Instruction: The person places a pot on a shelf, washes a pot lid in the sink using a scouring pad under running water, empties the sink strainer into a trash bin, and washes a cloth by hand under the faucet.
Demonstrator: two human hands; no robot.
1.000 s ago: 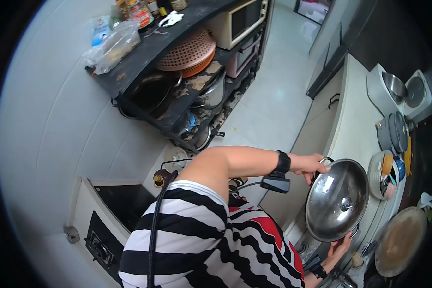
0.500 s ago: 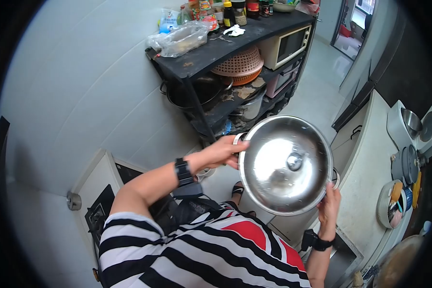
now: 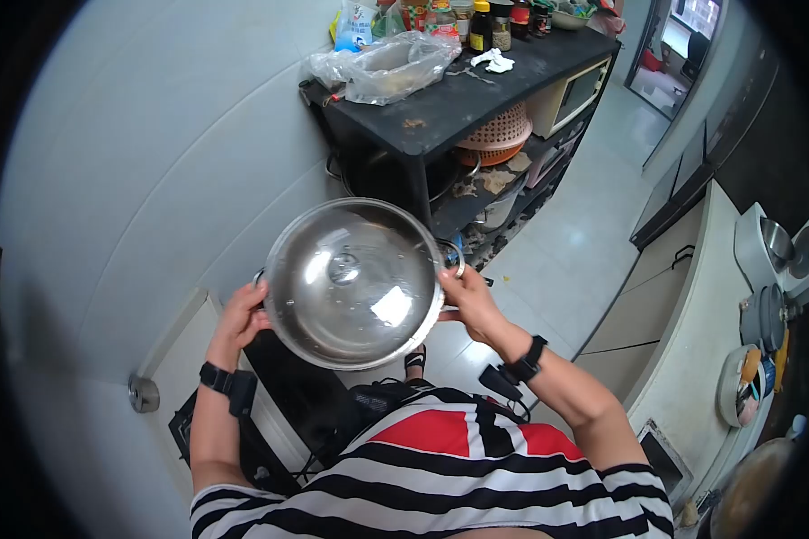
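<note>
A shiny stainless steel pot (image 3: 333, 328) with a lid on it is held up in front of me at waist height. The lid's round knob (image 3: 343, 267) faces upward. My left hand (image 3: 240, 316) is closed around the pot's left side handle. On the opposite side, my right hand (image 3: 472, 304) grips the right loop handle (image 3: 456, 258), thumb on top. The pot's lower body is mostly hidden beneath the lid. Beyond it stands a black shelf rack (image 3: 377, 126), close to the pot's far rim.
On the rack are a plastic-wrapped container (image 3: 395, 72), bottles, a pink basket (image 3: 499, 130), a microwave (image 3: 571, 99) and a large dark pan (image 3: 382, 175). A stove (image 3: 184, 422) lies at left. The right counter (image 3: 692, 332) holds a bowl of utensils (image 3: 733, 395) and pots.
Both hands have carried the lidded pot leftward, from the counter side towards the wall and rack. My view has turned slightly with it. The grip on both handles stays.
</note>
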